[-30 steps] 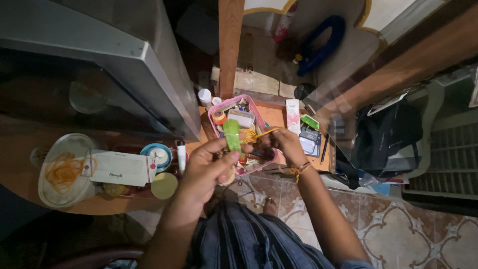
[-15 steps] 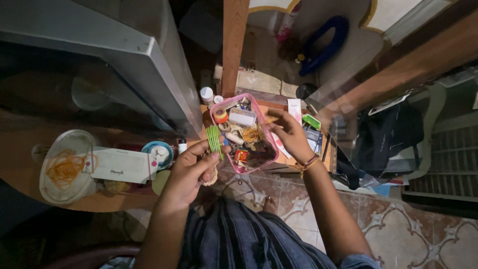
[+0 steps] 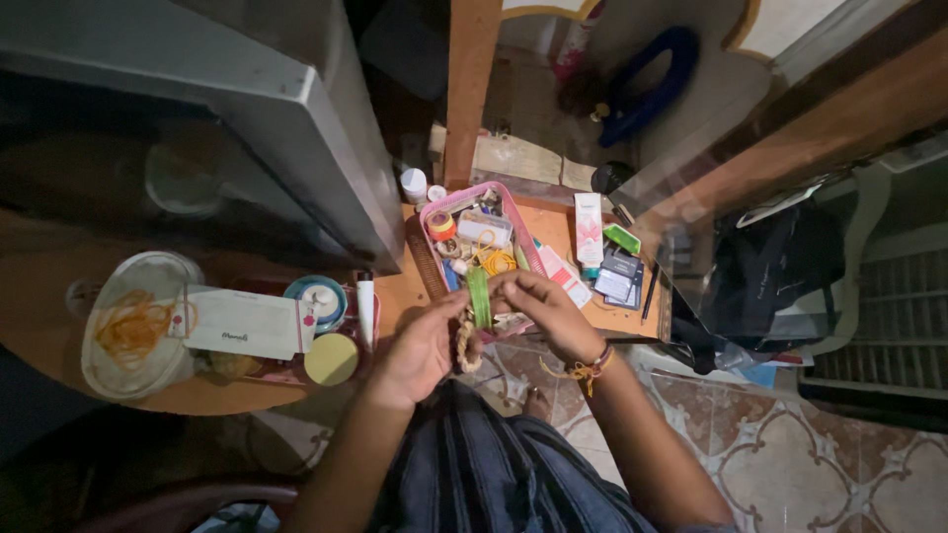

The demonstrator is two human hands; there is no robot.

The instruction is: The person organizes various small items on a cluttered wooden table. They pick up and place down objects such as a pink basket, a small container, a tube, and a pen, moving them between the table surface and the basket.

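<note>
My left hand [image 3: 420, 350] and my right hand [image 3: 538, 311] meet over the near end of a pink basket [image 3: 432, 207] full of small items. Between the fingers of both hands stands a stack of green bangles [image 3: 479, 296]. A pale beaded band [image 3: 462, 345] hangs from my left hand. Inside the basket lie a roll of orange tape [image 3: 441, 226], a clear small box [image 3: 482, 227] and yellow rubber bands [image 3: 498, 262]. My right wrist wears a yellow thread.
The wooden table [image 3: 395, 291] also bears a white envelope [image 3: 237, 324], a plastic container of orange bands [image 3: 128, 331], a yellow lid [image 3: 331, 359], a white tube [image 3: 365, 306] and a pink-white box [image 3: 589, 227]. A grey appliance [image 3: 227, 109] stands left, a black bag [image 3: 765, 271] right.
My right hand came back from the right side of the basket to the green bangles, joining my left hand. Both hands now sit lower, at the basket's near end.
</note>
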